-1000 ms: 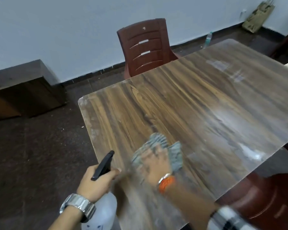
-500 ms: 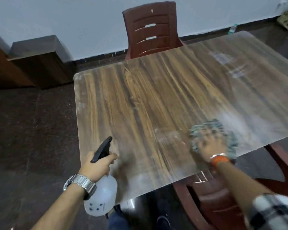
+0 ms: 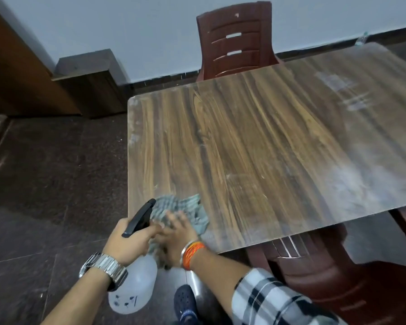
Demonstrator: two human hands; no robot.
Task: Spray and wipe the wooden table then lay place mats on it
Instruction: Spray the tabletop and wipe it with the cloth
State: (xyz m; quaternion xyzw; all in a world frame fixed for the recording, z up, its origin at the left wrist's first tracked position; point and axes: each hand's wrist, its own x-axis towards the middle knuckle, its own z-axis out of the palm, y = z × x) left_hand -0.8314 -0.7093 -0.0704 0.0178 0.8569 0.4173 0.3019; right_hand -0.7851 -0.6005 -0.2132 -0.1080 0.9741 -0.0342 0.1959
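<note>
Nearest to me, my left hand (image 3: 131,240) is closed around the neck of a spray bottle (image 3: 134,287), its black trigger head pointing up and forward, the cloudy white body hanging below the wrist just off the counter's near left corner. I judge the bottle light, stiff and a little slick, best held at the neck as it is now. Touching that hand, my right hand (image 3: 174,238) lies flat with fingers spread, pressing a grey checked cloth (image 3: 185,212) onto the wooden counter (image 3: 256,148) at that same corner; the hand is blurred. The cloth looks soft, limp and light, so a flat palm should drive it better than a pinch. Half a second ago the cloth and right hand were at the near right edge; they have swept left to meet the bottle hand. Farther off, pale streaks mark the counter's right side, and a brown chair (image 3: 234,41) stands behind it. No place mats are in view.
</note>
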